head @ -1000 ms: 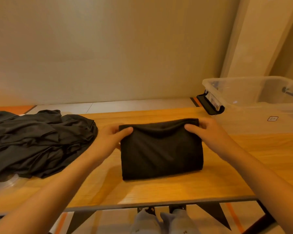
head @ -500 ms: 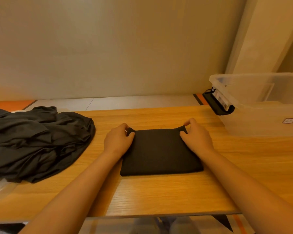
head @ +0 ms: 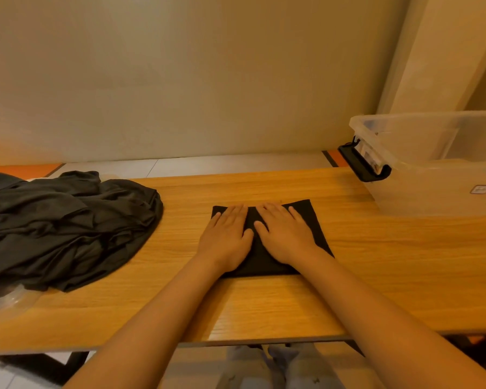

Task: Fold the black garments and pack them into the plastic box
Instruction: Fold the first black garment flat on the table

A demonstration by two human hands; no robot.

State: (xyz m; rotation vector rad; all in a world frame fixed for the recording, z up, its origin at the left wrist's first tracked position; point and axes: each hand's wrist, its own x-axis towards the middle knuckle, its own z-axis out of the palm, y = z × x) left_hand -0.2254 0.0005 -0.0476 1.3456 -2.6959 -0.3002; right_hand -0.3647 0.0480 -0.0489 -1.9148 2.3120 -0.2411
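Note:
A folded black garment [head: 310, 220] lies flat in the middle of the wooden table [head: 376, 262]. My left hand [head: 226, 237] and my right hand [head: 285, 234] press down on it side by side, palms flat and fingers straight, covering most of the fold. A heap of unfolded black garments [head: 62, 228] sprawls over the table's left end. The clear plastic box [head: 438, 164], lid off, stands at the far right of the table; its inside looks bare where I can see it.
A black latch handle [head: 362, 167] hangs on the box's left side. Crumpled clear plastic [head: 3, 299] pokes out under the heap at the left front. A beige wall runs behind the table.
Both hands let go of the garment's far edge, which they had folded down, and moved inward to lie flat on top of the fold. The view has moved closer.

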